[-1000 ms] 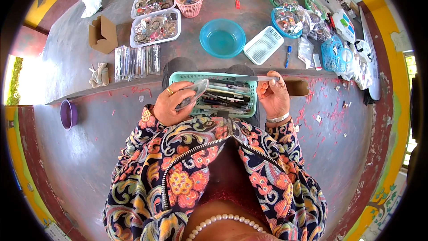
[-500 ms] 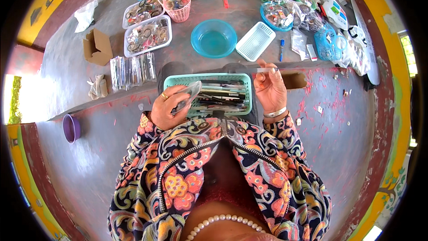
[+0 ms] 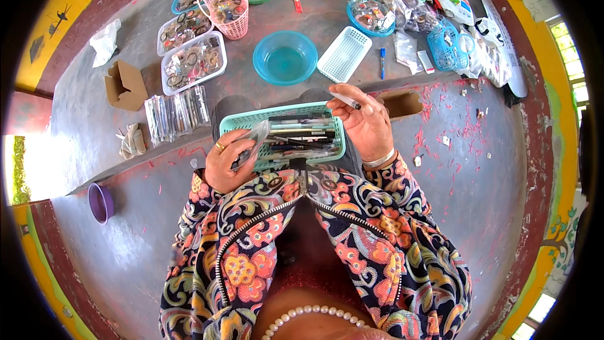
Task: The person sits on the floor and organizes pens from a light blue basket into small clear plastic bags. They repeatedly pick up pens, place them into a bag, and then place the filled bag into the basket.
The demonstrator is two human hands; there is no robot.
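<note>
On my lap rests a mint-green basket (image 3: 343, 145) holding several pens (image 3: 301, 133), mostly dark and lying crosswise. My left hand (image 3: 229, 158), with a ring on one finger, is closed around a clear plastic bag (image 3: 257, 140) over the basket's left side. What lies inside that bag is hard to make out. My right hand (image 3: 365, 123) is raised just past the basket's right edge, pinching a pen (image 3: 346, 100) with a pale barrel and a dark end between thumb and fingers.
Ahead on the raised surface stand a blue basin (image 3: 285, 58), a white basket (image 3: 344, 55) and a blue pen (image 3: 382, 63). Bundles of bagged pens (image 3: 177, 115) lie to the left near a cardboard box (image 3: 124, 85). A purple bowl (image 3: 101, 203) sits at far left.
My right hand has turned the pen from nearly level to slanted, its dark end now pointing down and right. My left hand keeps its hold on the bag. The whole view has shifted slightly.
</note>
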